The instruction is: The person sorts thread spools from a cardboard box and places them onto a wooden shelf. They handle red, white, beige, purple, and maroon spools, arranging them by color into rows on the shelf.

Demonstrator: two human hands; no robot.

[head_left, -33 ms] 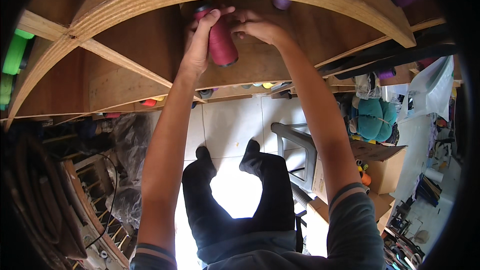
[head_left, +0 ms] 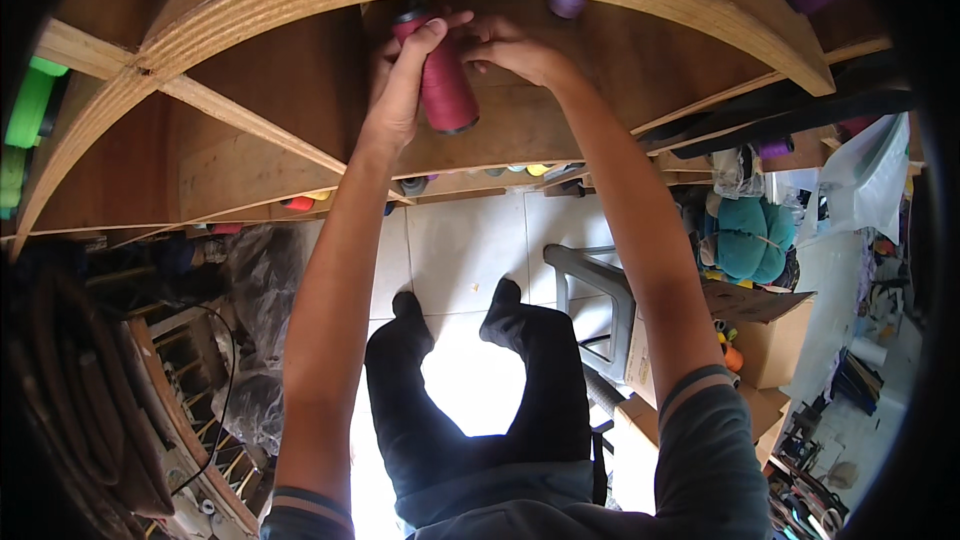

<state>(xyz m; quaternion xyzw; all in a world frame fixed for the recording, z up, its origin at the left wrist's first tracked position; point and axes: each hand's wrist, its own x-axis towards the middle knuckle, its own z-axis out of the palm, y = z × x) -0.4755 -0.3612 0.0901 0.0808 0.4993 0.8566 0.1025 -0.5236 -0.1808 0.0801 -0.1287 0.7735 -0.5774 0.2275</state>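
My left hand [head_left: 400, 75] is wrapped round a crimson thread spool [head_left: 449, 90] with dark ends, its thumb lying across the upper part. The spool is tilted slightly, inside a wooden shelf compartment [head_left: 530, 125]. Close by on its right, my right hand [head_left: 510, 50] has its fingers bent and drawn together near the spool's side. Whatever they pinch, perhaps a thread end, is too fine to make out. A purple spool [head_left: 566, 6] stands deeper in the same compartment, partly hidden by the curved wooden shelf edge.
Wooden dividers [head_left: 250, 125] split the shelf, with green spools [head_left: 30, 115] at far left. Below stand a grey plastic stool [head_left: 590, 275] and a cardboard box [head_left: 775, 340] holding spools. A teal bundle [head_left: 752, 240] and a clear plastic bag [head_left: 865, 180] are at right.
The crimson spool and both hands stay almost in place; the spool shifts very slightly.
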